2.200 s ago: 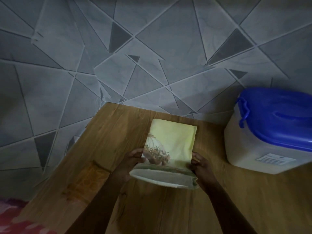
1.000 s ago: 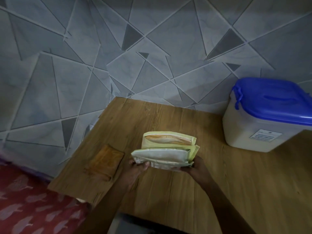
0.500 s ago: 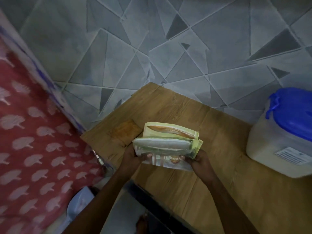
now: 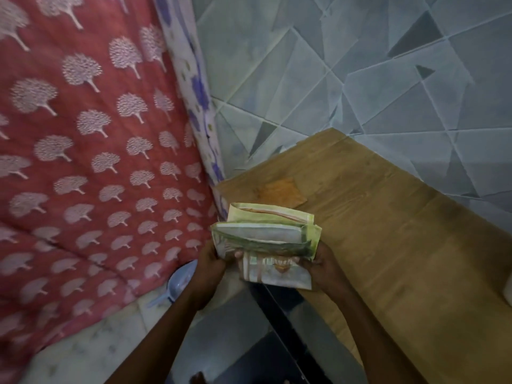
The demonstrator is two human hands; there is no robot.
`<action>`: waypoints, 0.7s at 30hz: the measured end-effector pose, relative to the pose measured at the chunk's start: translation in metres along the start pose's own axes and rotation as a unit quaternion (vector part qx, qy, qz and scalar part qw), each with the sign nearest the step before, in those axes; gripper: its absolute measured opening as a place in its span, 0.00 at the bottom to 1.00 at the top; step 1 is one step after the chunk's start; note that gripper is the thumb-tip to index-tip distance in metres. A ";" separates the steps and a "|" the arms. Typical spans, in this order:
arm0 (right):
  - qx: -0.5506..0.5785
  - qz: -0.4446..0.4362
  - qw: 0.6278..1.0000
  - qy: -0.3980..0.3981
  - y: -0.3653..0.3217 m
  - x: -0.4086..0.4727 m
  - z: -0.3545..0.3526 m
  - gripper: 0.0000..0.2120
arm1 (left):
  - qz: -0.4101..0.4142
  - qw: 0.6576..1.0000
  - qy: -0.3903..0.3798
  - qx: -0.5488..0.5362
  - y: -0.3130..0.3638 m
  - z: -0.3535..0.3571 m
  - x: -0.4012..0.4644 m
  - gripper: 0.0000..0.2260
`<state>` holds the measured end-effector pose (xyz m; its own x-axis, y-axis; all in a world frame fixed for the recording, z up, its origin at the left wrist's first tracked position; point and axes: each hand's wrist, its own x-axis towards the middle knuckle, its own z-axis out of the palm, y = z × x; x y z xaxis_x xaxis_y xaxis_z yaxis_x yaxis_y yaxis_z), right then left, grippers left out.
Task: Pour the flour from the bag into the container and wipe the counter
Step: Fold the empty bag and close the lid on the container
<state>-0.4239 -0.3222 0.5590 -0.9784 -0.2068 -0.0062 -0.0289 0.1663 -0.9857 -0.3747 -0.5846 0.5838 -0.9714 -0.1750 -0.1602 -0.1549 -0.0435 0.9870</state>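
Note:
The yellow-green flour bag point(image 4: 266, 236) is folded flat into layers and held over the left front corner of the wooden counter point(image 4: 388, 231). My left hand point(image 4: 213, 266) grips its left end, thumb on the front panel. My right hand point(image 4: 322, 266) grips its right end from below. A brown cloth point(image 4: 279, 191) lies flat on the counter just behind the bag. Of the white container only a sliver point(image 4: 508, 291) shows at the right edge.
A red bedspread with pale tree prints point(image 4: 83, 162) fills the left side, edged by a white and blue floral sheet point(image 4: 198, 106). A pale blue scoop point(image 4: 177, 284) lies on the floor below it. A grey geometric tiled wall point(image 4: 360, 79) backs the counter.
The view has swung left, so the blue-lidded container has slid almost out of sight. The bag, earlier lying open and flat on the counter, is now folded and held toward the counter's left corner.

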 end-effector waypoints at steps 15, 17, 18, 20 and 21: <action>-0.055 0.080 0.995 0.022 0.012 0.053 0.271 0.11 | -0.070 0.995 0.031 0.070 -0.067 -0.275 0.067 0.10; -0.070 0.102 0.992 0.035 0.035 0.065 0.301 0.08 | -0.093 0.990 0.035 0.101 -0.096 -0.309 0.090 0.07; -0.067 0.119 0.990 0.042 0.044 0.069 0.311 0.04 | -0.101 0.987 0.045 0.117 -0.109 -0.322 0.099 0.06; -0.067 0.150 0.985 0.058 0.076 0.082 0.337 0.04 | -0.115 0.985 0.053 0.115 -0.147 -0.347 0.123 0.09; -0.072 0.163 0.982 0.069 0.091 0.091 0.349 0.08 | -0.117 0.984 0.052 0.128 -0.167 -0.355 0.137 0.13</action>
<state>-0.4441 -0.6622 0.4098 -0.9584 0.0108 -0.2851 0.2718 0.3384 -0.9009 -0.4186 -0.9502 0.3918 -0.8822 -0.2900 -0.3710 -0.4251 0.1514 0.8924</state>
